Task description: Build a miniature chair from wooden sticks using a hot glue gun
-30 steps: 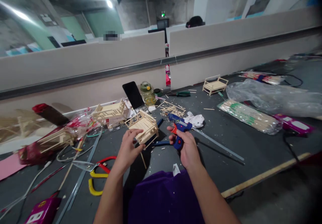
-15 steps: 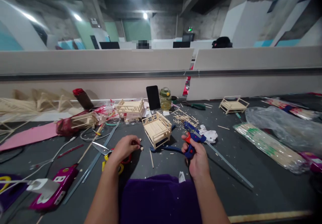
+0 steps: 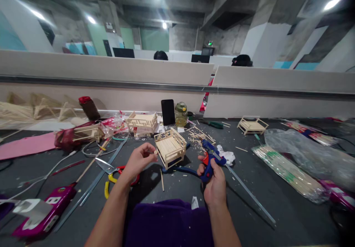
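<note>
My left hand (image 3: 141,161) is pinched at thumb and fingertips on a small wooden piece (image 3: 155,152), just left of a miniature wooden bed (image 3: 170,147) made of sticks. The bed has railed sides and stands on the dark table. In my right hand (image 3: 215,188) is a blue hot glue gun (image 3: 213,154), its nozzle pointing away from me, toward a heap of short stick pieces (image 3: 197,138). A long clear glue stick (image 3: 251,193) sticks out of the gun's rear. Red-and-yellow scissors (image 3: 112,176) lie partly behind my left forearm.
Other stick models, a railed one (image 3: 142,121) and a small bench-like frame (image 3: 252,125), stand farther back. A phone (image 3: 168,112) leans beside a green bottle (image 3: 181,114). Bagged sticks (image 3: 288,173) lie right; a magenta power strip (image 3: 47,212) with cables lies left. Crumpled tissue (image 3: 227,156) is near the gun.
My left hand has risen off the table with the small wooden piece and come closer to the bed. The glue gun stays in my right hand. The camera view has shifted slightly.
</note>
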### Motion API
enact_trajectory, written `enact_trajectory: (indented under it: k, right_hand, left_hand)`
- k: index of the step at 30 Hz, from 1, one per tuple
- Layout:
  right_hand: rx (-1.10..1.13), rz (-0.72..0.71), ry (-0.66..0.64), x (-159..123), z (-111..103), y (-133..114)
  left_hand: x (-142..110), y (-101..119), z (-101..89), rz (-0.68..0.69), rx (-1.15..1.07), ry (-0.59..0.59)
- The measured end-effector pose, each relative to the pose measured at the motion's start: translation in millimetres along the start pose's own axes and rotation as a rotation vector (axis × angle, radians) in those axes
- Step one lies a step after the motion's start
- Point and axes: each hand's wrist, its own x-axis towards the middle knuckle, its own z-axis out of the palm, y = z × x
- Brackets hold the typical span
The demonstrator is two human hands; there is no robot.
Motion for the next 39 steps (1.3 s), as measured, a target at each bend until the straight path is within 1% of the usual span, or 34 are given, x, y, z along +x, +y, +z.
enact_trajectory:
  k: [1,4,6,8,13,19,23,25,29,35,39]
  right_hand:
    - [-0.001,-0.003,-0.004,-0.4,0.1,0.2]
    - [-0.037,-0.026,-0.031,-2.8,0.9,1.3]
    - [-0.071,-0.048,-0.063,-5.4,2.0,2.0]
    - [-0.095,-0.057,-0.101,-8.1,2.9,2.7]
    - [-0.148,-0.051,-0.194,-12.5,1.1,5.7]
    - [-0.322,-0.078,-0.301,-17.4,-2.6,11.5]
    - [-0.35,-0.106,-0.298,-19.6,-2.9,12.1]
    - [-0.356,-0.109,-0.301,-20.1,-2.9,11.4]
    - [-0.399,-0.096,-0.343,-20.6,-4.0,11.1]
    - [-0.45,-0.095,-0.369,-20.5,-6.3,13.3]
    - [-0.45,-0.084,-0.389,-20.3,-5.0,14.1]
  left_hand:
    - [-1.5,4.4,4.6,-0.001,-0.096,0.011]
    - [-5.7,12.5,18.3,0.071,-0.295,0.045]
    - [-7.3,14.0,25.6,0.107,-0.379,0.058]
    - [-8.0,13.9,30.6,0.11,-0.418,0.063]
    - [-9.6,11.5,36.2,0.071,-0.426,0.09]
    - [-11.2,9.6,40.5,0.062,-0.459,0.102]
    - [-10.9,9.9,41.3,0.135,-0.411,0.113]
    - [-10.6,10.2,41.7,0.149,-0.386,0.13]
    - [-11.1,12.9,43.6,0.127,-0.359,0.179]
    - [-10.5,14.5,46.6,0.1,-0.407,0.231]
    - [-10.1,11.4,47.1,0.108,-0.4,0.223]
